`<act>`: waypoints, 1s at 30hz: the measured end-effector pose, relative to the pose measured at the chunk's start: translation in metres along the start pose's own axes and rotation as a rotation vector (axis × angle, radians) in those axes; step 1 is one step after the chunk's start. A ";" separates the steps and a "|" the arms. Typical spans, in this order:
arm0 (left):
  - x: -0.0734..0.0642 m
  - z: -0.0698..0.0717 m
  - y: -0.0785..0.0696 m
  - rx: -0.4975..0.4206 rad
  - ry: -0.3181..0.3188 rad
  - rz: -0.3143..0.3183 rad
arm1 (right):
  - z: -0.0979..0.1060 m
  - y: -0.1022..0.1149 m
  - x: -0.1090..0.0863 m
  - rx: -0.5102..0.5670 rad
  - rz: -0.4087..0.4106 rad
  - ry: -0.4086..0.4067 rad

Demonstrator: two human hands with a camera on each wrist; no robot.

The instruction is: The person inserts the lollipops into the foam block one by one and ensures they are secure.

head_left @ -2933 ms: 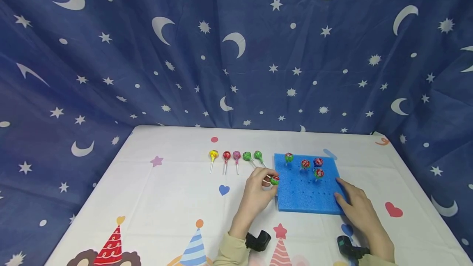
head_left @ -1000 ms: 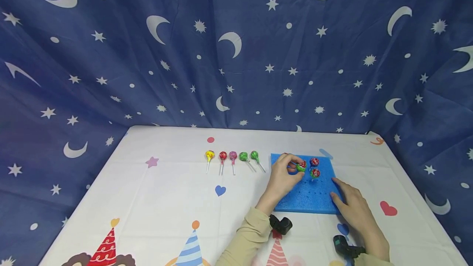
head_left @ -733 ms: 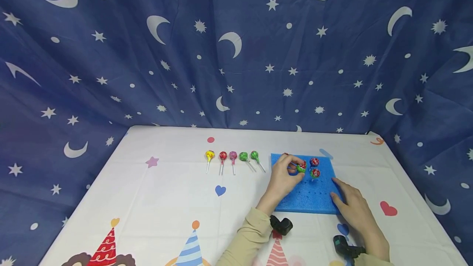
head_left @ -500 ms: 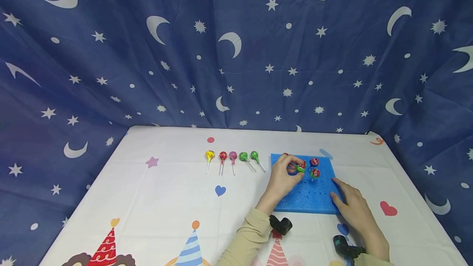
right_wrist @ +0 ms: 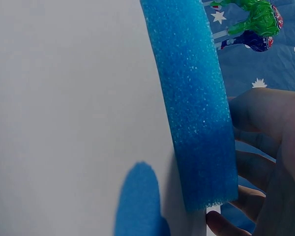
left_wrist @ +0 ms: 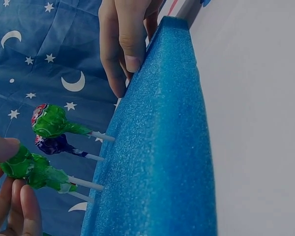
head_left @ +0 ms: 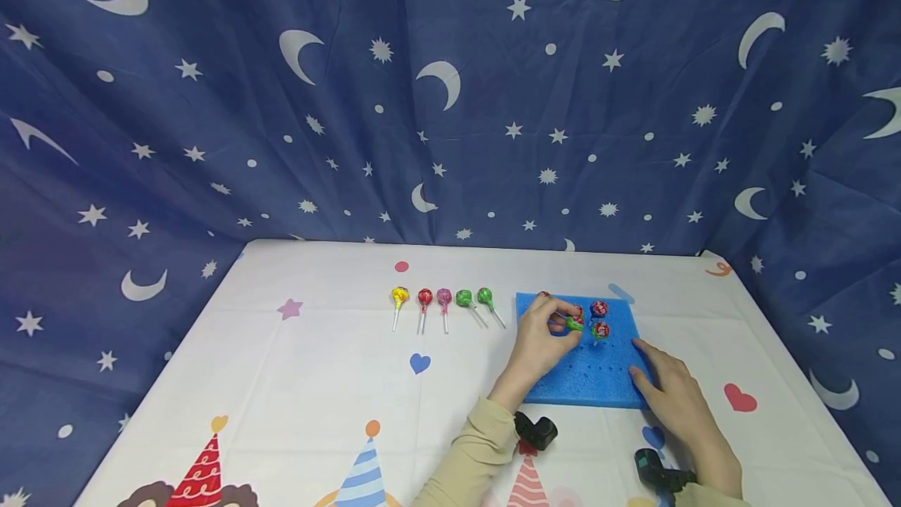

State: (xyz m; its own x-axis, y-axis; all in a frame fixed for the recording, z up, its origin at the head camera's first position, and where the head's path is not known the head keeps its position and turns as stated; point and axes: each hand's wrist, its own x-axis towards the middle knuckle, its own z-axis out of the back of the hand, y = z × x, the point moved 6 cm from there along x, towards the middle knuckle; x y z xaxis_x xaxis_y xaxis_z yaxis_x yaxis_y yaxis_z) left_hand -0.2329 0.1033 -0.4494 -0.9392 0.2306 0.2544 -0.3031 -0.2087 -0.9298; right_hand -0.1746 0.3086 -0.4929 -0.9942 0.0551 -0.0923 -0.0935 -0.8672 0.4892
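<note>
My left hand (head_left: 540,344) pinches a green-wrapped lollipop (head_left: 575,322) between thumb and fingers over the blue foam board (head_left: 591,386). In the left wrist view the held lollipop (left_wrist: 15,164) overlaps another green one, and their white sticks meet the foam surface. A blue-wrapped lollipop (head_left: 599,309) and a green-and-red lollipop (head_left: 601,330) stand upright in the board just to the right. More of the board's far left part is hidden behind my left hand. My right hand (head_left: 679,397) rests against the board's right edge, thumb and fingers extended along the foam.
Left of the board, a row of lollipops lies on the white patterned tablecloth (head_left: 338,366): a yellow one (head_left: 400,295), a red one (head_left: 425,297), a pink one (head_left: 443,296) and two green ones (head_left: 485,296). A blue starry curtain (head_left: 493,178) hangs behind the table.
My left hand has carried the green lollipop rightward from the board's left edge to over the board. In the last second it stays there, with the lollipop shifting slightly. My right hand stays put.
</note>
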 end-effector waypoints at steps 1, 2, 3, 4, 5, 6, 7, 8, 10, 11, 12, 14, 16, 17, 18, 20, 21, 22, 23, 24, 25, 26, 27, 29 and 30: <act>0.000 0.000 0.000 0.002 -0.001 0.000 | 0.000 0.000 0.000 0.001 -0.002 0.001; 0.000 0.000 0.000 0.005 -0.002 0.002 | 0.000 0.000 0.000 0.002 -0.003 0.003; 0.000 0.000 0.000 0.006 -0.002 0.003 | 0.000 0.000 0.000 0.003 -0.005 0.006; 0.000 0.000 0.000 0.005 -0.004 0.000 | 0.000 0.000 0.000 0.003 -0.007 0.009; 0.000 0.000 -0.001 0.003 -0.005 -0.002 | 0.000 0.000 0.000 0.004 -0.009 0.012; 0.000 0.001 -0.001 0.002 -0.006 -0.004 | 0.000 0.000 0.000 0.004 -0.009 0.012; 0.000 0.001 -0.001 0.002 -0.006 -0.005 | 0.000 0.000 0.000 0.003 -0.008 0.011; 0.000 0.001 -0.001 0.002 -0.005 -0.005 | 0.000 0.000 0.000 0.003 -0.008 0.011; 0.000 0.001 -0.002 0.003 -0.005 -0.009 | 0.000 0.000 0.000 0.004 -0.006 0.009; 0.000 0.001 -0.001 0.005 -0.004 -0.009 | 0.001 0.000 0.000 0.004 -0.004 0.008; 0.000 0.001 -0.001 0.009 -0.004 -0.009 | 0.001 0.000 -0.001 0.004 -0.003 0.007; 0.000 0.001 -0.001 0.018 -0.004 -0.008 | 0.001 0.000 -0.001 0.004 -0.002 0.005; 0.000 0.000 -0.001 0.027 -0.004 -0.006 | 0.001 0.000 -0.001 0.004 -0.001 0.003; -0.001 0.000 -0.001 0.032 -0.003 -0.003 | 0.001 0.000 -0.001 0.004 -0.001 0.002; -0.001 0.000 0.000 0.038 -0.003 0.001 | 0.001 0.000 -0.001 0.004 -0.001 0.000; -0.001 -0.001 0.000 0.044 -0.006 0.012 | 0.002 0.001 -0.001 0.005 0.000 -0.001; -0.002 -0.001 0.001 0.048 -0.008 0.019 | 0.002 0.001 -0.001 0.006 0.002 -0.001; -0.002 -0.001 0.002 0.050 -0.009 0.026 | 0.002 0.001 -0.001 0.006 0.003 -0.002; -0.003 -0.001 0.002 0.052 -0.010 0.033 | 0.002 0.001 -0.002 0.004 0.003 -0.003; -0.003 -0.002 0.003 0.054 -0.013 0.038 | 0.002 0.001 -0.002 0.004 0.004 -0.003; -0.004 -0.002 0.003 0.057 -0.016 0.044 | 0.002 0.001 -0.002 0.004 0.007 -0.003; -0.004 -0.002 0.004 0.061 -0.019 0.047 | 0.002 0.001 -0.002 0.003 0.008 -0.005; -0.004 -0.002 0.004 0.064 -0.022 0.048 | 0.002 0.001 -0.002 0.003 0.008 -0.006; -0.005 -0.003 0.005 0.070 -0.028 0.044 | 0.001 0.001 -0.001 0.002 0.010 -0.006; -0.006 -0.003 0.005 0.071 -0.030 0.043 | 0.001 0.001 -0.001 0.002 0.011 -0.007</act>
State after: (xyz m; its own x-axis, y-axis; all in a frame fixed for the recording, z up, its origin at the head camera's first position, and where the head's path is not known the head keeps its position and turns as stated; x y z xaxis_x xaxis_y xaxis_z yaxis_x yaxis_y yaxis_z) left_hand -0.2283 0.1034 -0.4562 -0.9556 0.1917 0.2238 -0.2724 -0.2853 -0.9189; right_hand -0.1733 0.3082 -0.4913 -0.9955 0.0489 -0.0813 -0.0827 -0.8667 0.4920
